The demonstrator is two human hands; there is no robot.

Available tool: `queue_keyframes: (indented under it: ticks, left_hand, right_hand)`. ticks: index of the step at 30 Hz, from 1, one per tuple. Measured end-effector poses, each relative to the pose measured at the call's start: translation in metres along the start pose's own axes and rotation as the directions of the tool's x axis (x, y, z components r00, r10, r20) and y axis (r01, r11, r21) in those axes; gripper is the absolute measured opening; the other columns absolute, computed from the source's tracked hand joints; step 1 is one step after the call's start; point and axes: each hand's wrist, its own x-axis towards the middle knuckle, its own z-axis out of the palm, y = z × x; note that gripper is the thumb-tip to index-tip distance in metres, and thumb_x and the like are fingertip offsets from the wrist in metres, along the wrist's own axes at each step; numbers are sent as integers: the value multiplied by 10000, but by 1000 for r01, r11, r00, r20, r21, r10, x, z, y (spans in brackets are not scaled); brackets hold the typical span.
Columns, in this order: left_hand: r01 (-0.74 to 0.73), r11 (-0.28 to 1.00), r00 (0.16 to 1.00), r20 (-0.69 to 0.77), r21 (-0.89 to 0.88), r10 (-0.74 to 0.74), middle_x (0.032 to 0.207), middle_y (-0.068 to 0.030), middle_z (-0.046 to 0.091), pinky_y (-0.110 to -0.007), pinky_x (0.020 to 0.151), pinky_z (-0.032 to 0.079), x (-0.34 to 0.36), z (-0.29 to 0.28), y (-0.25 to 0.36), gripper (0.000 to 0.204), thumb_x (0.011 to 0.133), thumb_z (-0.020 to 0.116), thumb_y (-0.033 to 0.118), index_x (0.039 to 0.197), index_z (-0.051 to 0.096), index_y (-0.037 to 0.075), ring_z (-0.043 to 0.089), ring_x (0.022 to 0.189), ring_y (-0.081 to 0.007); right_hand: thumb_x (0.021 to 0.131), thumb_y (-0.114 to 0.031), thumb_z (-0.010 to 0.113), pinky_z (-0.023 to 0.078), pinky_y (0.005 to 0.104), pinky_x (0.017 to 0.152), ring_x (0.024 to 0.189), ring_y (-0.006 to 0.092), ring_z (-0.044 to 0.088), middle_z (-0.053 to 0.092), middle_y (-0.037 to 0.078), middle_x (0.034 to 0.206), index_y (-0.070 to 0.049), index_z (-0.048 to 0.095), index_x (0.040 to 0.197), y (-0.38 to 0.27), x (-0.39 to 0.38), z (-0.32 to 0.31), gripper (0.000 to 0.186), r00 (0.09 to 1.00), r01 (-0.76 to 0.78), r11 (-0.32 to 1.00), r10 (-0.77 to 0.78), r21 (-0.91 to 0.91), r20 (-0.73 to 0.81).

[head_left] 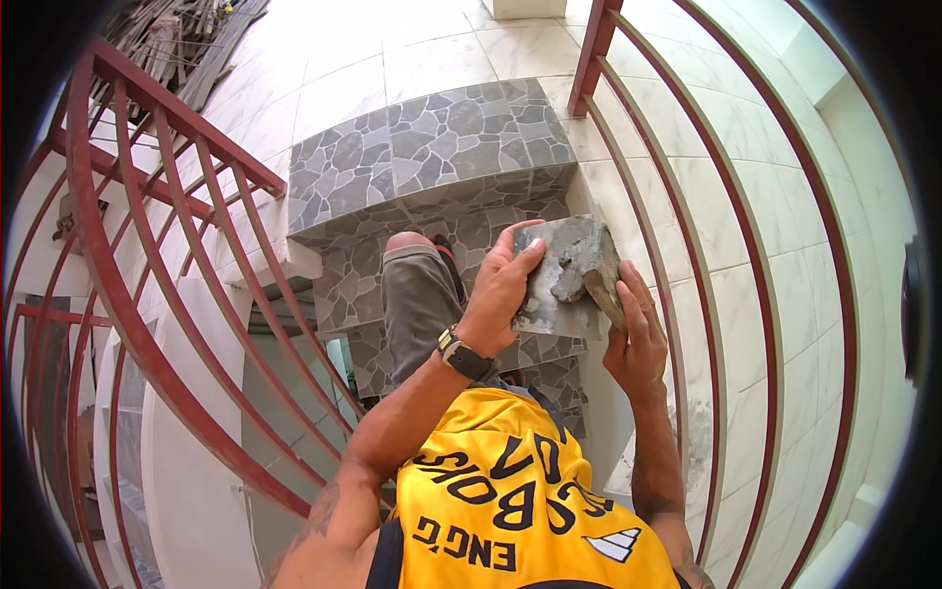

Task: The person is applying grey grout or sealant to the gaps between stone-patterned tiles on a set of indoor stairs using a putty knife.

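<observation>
My left hand (498, 290), with a watch on the wrist, grips the left side of a flat grey square plate (540, 312), its thumb over the face. Lumps of grey mortar (574, 255) sit on the plate, along with a rough, darker brownish piece along the right side. My right hand (638, 324) holds that right side with its fingers bent round the edge. The plate is held above the stone-patterned tiled steps (343, 162); what lies under it is hidden.
Red railings (147, 240) flank me on the left and right (687, 118). A pale marble-tiled landing (343, 54) lies beyond the steps, with a pile of wooden planks (196, 44) at upper left. My bent left leg (412, 304) is on the steps.
</observation>
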Motion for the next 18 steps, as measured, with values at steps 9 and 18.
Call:
queue_keyframes:
  ticks: [9, 18]
  left_hand:
    - [-13, 997, 1000, 6, 70, 13, 1081, -65, 615, -256, 777, 533, 5, 5, -6, 319, 970, 483, 138, 1277, 431, 69, 625, 903, -108]
    - [-21, 996, 1000, 7, 90, 20, 1047, -54, 618, -252, 731, 539, 11, 4, -11, 318, 970, 483, 133, 1278, 429, 80, 625, 852, -100]
  right_hand:
    - [766, 154, 468, 409, 434, 1040, 1266, 367, 455, 480, 191, 1352, -48, 442, 1307, 14, -12, -3, 578, 1000, -2, 1000, 2, -6, -11]
    - [775, 144, 471, 408, 421, 1038, 1261, 355, 464, 484, 191, 1348, -48, 437, 1315, 20, -37, -7, 575, 997, -76, 996, 77, -43, 22]
